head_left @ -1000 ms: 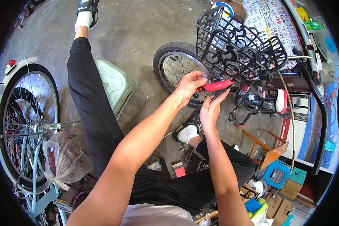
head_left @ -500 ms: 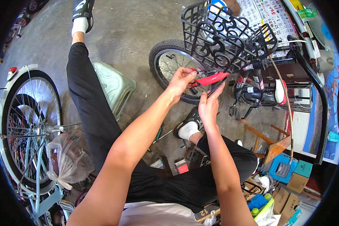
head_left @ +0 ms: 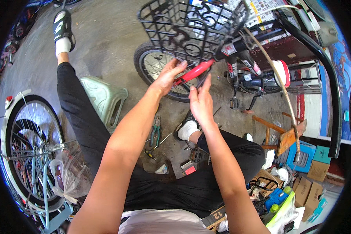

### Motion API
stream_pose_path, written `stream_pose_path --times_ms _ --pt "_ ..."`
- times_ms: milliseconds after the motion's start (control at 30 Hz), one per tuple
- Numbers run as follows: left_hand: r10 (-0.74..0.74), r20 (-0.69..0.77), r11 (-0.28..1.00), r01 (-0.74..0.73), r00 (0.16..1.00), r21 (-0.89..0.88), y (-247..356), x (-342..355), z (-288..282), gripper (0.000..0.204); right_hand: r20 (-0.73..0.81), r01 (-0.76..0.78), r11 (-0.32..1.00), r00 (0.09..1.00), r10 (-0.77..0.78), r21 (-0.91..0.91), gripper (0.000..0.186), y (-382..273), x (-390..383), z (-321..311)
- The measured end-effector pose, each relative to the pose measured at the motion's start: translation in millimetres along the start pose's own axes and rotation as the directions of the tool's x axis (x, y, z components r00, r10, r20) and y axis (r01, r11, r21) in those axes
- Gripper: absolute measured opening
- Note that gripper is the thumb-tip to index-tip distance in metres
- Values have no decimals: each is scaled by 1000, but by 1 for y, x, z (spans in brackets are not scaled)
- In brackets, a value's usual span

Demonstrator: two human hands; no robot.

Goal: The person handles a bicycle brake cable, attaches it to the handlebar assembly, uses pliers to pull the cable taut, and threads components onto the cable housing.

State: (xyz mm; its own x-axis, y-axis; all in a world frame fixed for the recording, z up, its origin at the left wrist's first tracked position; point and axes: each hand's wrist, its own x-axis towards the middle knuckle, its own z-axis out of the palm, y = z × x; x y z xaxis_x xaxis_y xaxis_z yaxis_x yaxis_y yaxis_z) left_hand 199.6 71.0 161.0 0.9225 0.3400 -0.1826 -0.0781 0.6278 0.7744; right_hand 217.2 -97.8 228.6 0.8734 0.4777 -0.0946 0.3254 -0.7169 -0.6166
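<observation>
A small bicycle with a black basket [head_left: 187, 37] stands ahead of me, its front wheel [head_left: 142, 58] turned toward my hands. A curved red mudguard [head_left: 199, 71] slants across the wheel. My left hand [head_left: 165, 80] is closed at the mudguard's lower left end, thumb on the upper side; the fingertips are partly hidden. On its near side, my right hand [head_left: 202, 102] pinches a thin dark strip [head_left: 202, 81] beside the mudguard between thumb and fingers. Whether that strip is joined to the mudguard I cannot tell.
Pliers [head_left: 156, 128] and a screwdriver [head_left: 158, 146] lie on the floor between my legs. A pale green stool [head_left: 105, 97] stands by my left leg. Another bicycle wheel [head_left: 11, 132] is at far left. A wooden stool [head_left: 286, 138], a blue crate and boxes [head_left: 318, 169] crowd the right.
The whole view has shifted, so the bicycle and both hands appear further left. The pliers and screwdriver now show fully. Both hands stay at the mudguard.
</observation>
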Motion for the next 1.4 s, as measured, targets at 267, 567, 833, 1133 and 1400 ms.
stream_pose_path --times_ms 267,567,833,1133,1400 --pt "-8 245 966 71 969 -247 -8 13 -23 57 75 -70 995 995 65 74 83 -13 0 -8" --pt "49 0 986 -49 999 -161 -24 17 -15 30 40 -35 991 999 30 128 81 -11 0 -3" --pt "24 -58 995 -30 998 -98 -23 16 -12 28 -11 36 983 999 -35 181 82 -8 0 -1" --pt "28 -38 998 -30 999 -63 -22 17 -8 27 20 -49 957 999 45 286 60 -14 3 -19" --pt "-11 -14 996 10 1000 -86 -19 15 -15 23 -32 -5 965 999 14 262 49 -14 13 -28"
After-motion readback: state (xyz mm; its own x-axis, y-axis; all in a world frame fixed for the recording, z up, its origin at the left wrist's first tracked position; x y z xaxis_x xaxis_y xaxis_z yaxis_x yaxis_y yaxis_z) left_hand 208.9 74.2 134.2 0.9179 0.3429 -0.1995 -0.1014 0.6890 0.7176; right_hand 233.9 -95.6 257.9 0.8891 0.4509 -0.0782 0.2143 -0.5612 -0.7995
